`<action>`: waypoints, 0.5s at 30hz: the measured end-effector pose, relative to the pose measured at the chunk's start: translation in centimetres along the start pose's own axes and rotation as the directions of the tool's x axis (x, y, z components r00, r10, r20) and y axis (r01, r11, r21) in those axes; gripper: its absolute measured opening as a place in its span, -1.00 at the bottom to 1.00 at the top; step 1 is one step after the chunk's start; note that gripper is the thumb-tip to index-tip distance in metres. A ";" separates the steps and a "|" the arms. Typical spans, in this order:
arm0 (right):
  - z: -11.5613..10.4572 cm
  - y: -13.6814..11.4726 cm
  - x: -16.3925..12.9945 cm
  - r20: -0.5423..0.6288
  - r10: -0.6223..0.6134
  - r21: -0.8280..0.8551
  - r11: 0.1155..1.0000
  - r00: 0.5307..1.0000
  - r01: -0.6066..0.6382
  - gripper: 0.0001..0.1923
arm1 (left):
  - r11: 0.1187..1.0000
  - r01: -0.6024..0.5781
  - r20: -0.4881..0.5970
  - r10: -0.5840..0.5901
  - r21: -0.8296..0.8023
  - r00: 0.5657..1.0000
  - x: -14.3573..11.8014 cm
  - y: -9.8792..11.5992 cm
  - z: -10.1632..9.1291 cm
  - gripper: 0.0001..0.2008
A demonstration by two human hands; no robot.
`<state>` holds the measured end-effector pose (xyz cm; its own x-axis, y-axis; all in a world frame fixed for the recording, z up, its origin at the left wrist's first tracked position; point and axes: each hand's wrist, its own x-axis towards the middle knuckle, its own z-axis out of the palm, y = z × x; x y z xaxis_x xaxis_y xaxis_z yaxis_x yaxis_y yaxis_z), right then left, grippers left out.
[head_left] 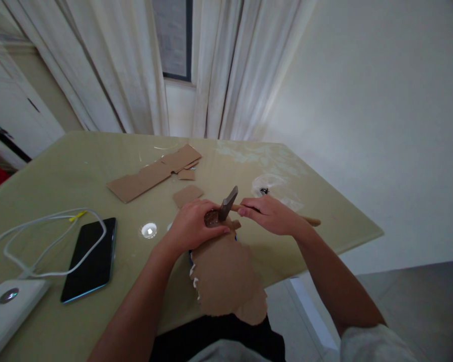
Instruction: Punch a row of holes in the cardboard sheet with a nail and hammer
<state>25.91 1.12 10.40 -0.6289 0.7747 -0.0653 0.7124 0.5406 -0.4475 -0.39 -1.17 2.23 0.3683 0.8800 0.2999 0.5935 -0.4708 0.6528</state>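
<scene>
My right hand is closed round the wooden handle of a hammer, whose butt sticks out past the wrist. The dark metal head is tilted up beside my left hand. That hand is closed at the top of a torn cardboard piece, its thumb lying along the upper edge. Between thumb and forefinger shows a brown, shiny, rough-looking thing that I cannot identify. The cardboard hangs over the table's near edge, with ragged white bits along its left side and another layer beneath.
Cut cardboard strips and a small cardboard scrap lie farther back on the glossy table. A clear plastic bag with small dark pieces is at right. At left are a phone, white cable and white power strip.
</scene>
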 end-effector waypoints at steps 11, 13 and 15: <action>0.2 0.3 0.0 0.012 -0.005 0.001 1.000 1.000 0.005 -0.54 | 1.000 0.002 0.005 -0.002 0.008 1.000 0.1 0.1 0.0 -0.64; 0.3 0.1 0.0 0.039 0.003 -0.019 1.000 0.999 -0.002 -0.55 | 1.000 -0.001 0.002 0.001 0.008 1.000 0.1 0.0 0.1 -0.62; 0.3 0.0 0.0 0.022 0.004 -0.030 1.000 1.000 -0.004 -0.55 | 1.000 0.002 0.004 -0.002 0.011 1.000 0.0 0.0 0.1 -0.62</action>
<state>25.81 1.05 10.10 -0.6326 0.7696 -0.0870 0.7236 0.5473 -0.4206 -0.30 -1.16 2.22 0.3699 0.8805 0.2964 0.6018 -0.4702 0.6456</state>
